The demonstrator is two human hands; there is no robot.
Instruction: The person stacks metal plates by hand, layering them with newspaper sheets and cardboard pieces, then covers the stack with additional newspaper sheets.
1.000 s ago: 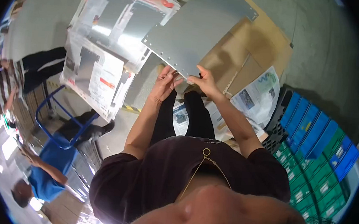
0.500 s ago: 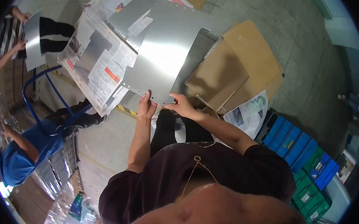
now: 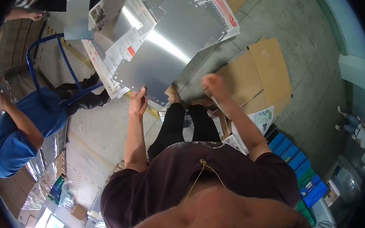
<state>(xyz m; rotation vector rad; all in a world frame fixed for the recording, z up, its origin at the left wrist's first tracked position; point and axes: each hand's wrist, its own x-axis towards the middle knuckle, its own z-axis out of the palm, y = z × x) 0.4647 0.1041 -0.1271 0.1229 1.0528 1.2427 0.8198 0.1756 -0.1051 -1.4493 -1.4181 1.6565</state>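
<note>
A large grey metal sheet (image 3: 157, 57) with small holes along its edges extends forward from my left hand (image 3: 138, 102). That hand grips its near edge, the thumb lying on top. The sheet's far part overlaps a newspaper-covered stack (image 3: 228, 17) with other metal sheets. My right hand (image 3: 215, 86) is off the sheet, raised to its right over the cardboard, with the fingers curled in. Whether anything is inside those fingers is too small to tell.
Flattened cardboard (image 3: 270, 63) lies ahead on the right, with newspaper below it. Blue bins (image 3: 289, 153) stand at right. At left, a co-worker holds another metal sheet (image 3: 77, 11); a person in blue is near a blue trolley frame (image 3: 30, 67). Another person appears far right.
My right hand has let go of the sheet's edge and moved right, its fingers now curled. My left hand still holds the sheet, now tilted over the stack. The co-worker's sheet has come closer.
</note>
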